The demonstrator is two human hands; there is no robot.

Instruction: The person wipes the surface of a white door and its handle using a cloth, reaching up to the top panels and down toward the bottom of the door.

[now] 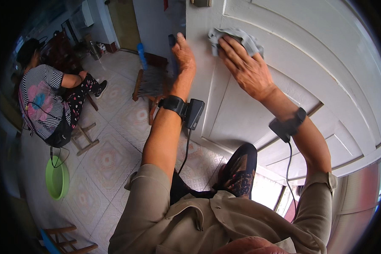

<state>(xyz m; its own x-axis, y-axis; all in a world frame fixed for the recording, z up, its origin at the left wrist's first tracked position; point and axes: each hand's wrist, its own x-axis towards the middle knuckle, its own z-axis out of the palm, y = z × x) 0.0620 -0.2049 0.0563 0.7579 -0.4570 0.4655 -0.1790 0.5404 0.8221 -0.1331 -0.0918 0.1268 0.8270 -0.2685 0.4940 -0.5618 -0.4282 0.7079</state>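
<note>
My right hand [246, 70] presses a crumpled grey cloth [254, 43] flat against a white panelled door [235, 108]. Its fingers are spread over the cloth, near the door's upper left part. At the door's vertical edge is my left hand [184, 55], thumb pointing up. The other left fingers are mostly hidden, so whether they grip the edge is unclear. A black strap with a small box sits on each wrist, and a cable runs down from each box.
On the left a person [44, 92] sits on a wooden seat. A green basin [57, 177] stands on the tiled floor [108, 162]. Beyond my left hand are a low woven-top stool [150, 84] and a blue spray can [141, 55]. Another wooden stool [65, 241] is at bottom left.
</note>
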